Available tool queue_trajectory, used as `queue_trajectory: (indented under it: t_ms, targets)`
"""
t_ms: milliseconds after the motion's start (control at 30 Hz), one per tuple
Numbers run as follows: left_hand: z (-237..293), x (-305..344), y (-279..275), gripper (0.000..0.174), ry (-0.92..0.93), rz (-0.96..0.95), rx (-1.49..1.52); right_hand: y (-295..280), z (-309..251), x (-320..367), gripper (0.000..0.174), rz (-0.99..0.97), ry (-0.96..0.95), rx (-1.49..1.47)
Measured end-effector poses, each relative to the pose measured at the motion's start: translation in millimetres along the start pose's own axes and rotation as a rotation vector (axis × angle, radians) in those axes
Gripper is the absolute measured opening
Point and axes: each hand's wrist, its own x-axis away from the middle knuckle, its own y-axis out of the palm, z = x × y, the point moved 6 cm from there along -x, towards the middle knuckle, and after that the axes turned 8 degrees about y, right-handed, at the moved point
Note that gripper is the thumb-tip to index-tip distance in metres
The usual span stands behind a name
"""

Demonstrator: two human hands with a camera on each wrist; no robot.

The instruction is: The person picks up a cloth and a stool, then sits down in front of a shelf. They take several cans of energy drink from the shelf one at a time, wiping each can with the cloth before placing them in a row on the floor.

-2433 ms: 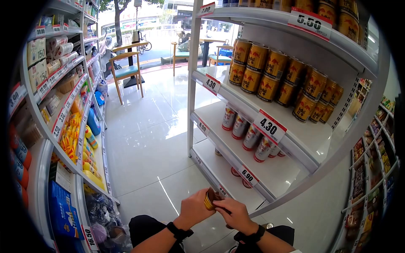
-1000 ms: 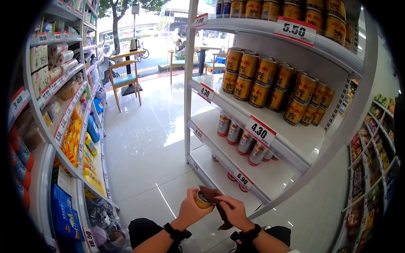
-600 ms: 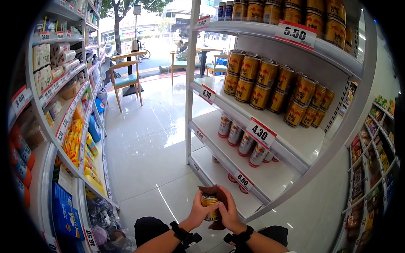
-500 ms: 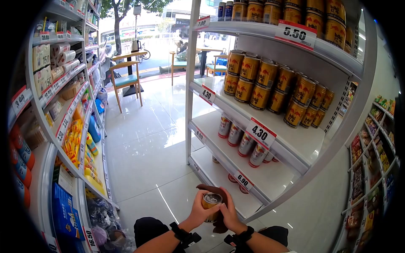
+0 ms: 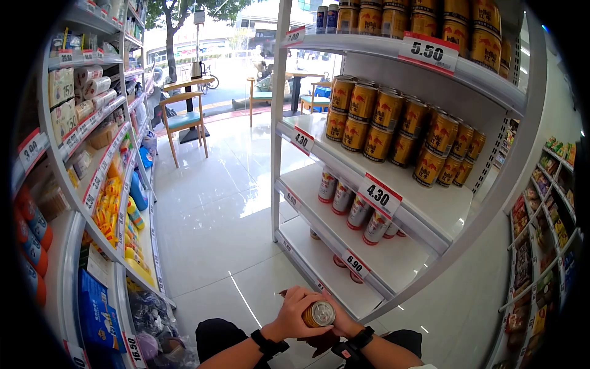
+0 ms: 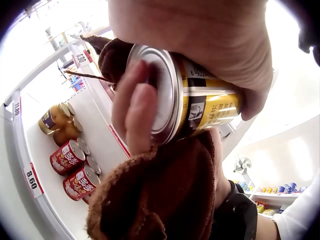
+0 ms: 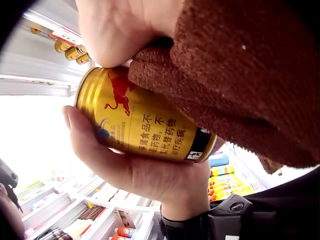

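Note:
A gold can (image 5: 319,313) stands between the two hands, its silver lid tilted up. My left hand (image 5: 294,315) curls round its side; in the right wrist view the left hand (image 7: 137,172) wraps the gold can (image 7: 145,120) from below. My right hand (image 5: 342,316) holds a brown cloth (image 5: 321,345) against the can; the right hand (image 7: 125,30) also shows above the can, with the brown cloth (image 7: 250,70) beside it. In the left wrist view, blurred fingers lie across the flat end of the can (image 6: 212,102), with the cloth (image 6: 170,190) bunched below.
A white shelf rack (image 5: 369,158) with rows of gold cans (image 5: 388,109) and silver-red cans (image 5: 359,209) stands ahead right. Packed shelves (image 5: 104,144) line the left, more shelves (image 5: 541,240) the far right. A chair (image 5: 182,120) stands beyond on the tiled floor.
The can has turned and tilted, moving slightly right and down. My left hand has shifted over its side, and the cloth has moved from around its top to below and behind the hands.

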Motion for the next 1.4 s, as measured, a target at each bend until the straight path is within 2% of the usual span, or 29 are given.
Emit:
queue_trajectory:
  t_ms: [67,133,200,233,267,333,467,533,667,733,767,900,967,1067,1200,1267,1300,1333,1400]
  targets:
    - [0,-1,-1,0.063,-0.005,-0.008,-0.038,1,2,-1,0.055,0.028,-0.012,0.019]
    - [0,-1,1,0.065,-0.009,-0.020,-0.074,-5,6,-5,0.044,0.094,-0.080,-0.156]
    - [-12,0,0,0.071,-0.196,0.066,0.053,-7,5,-10,0.042,0.085,-0.098,-0.188]
    - [-12,1,0,0.070,-0.218,0.043,-0.004,-7,5,-12,0.039,0.077,-0.116,-0.220]
    - [-12,2,3,0.070,-0.220,0.043,-0.004,-9,6,-16,0.039,0.077,-0.115,-0.220]
    - [-15,6,4,0.066,-0.185,0.221,-0.079,-15,1,-19,0.036,0.130,-0.276,-0.253]
    - [-30,12,20,0.064,-0.292,0.218,-0.045,-14,-5,-17,0.038,0.249,-0.372,-0.279]
    - [-33,16,21,0.064,-0.352,0.278,-0.061,-13,-7,-15,0.042,0.339,-0.393,-0.117]
    - [-45,21,12,0.059,-0.463,0.349,-0.004,-8,-1,-20,0.046,0.297,-0.413,0.017]
    - [-59,29,17,0.057,-0.585,0.444,0.217,9,-19,-5,0.049,0.318,-0.505,0.225]
    - [-60,30,19,0.053,-0.584,0.455,0.254,12,-23,-2,0.050,0.305,-0.548,0.228]
    - [-62,32,22,0.047,-0.658,0.431,0.388,18,-29,10,0.047,0.329,-0.621,0.264]
    - [-56,27,22,0.039,-0.673,0.415,0.513,21,-33,16,0.045,0.399,-0.777,0.583]
    - [-49,24,21,0.035,-0.647,0.385,0.491,26,-39,24,0.045,0.404,-0.838,0.672]
    - [-44,21,22,0.042,-0.652,0.418,0.571,17,-36,18,0.044,0.361,-0.781,0.579]
    - [-28,9,16,0.048,-0.401,0.280,0.321,7,-40,10,0.049,0.240,-0.607,0.358]
    - [-10,0,10,0.056,-0.280,0.218,0.159,9,-44,9,0.055,0.030,-0.411,0.302]
    - [-5,-4,6,0.056,-0.283,0.215,0.162,11,-43,10,0.055,0.034,-0.409,0.299]
    - [11,-12,1,0.056,-0.125,0.139,-0.069,9,-24,8,0.054,0.018,-0.122,-0.102]
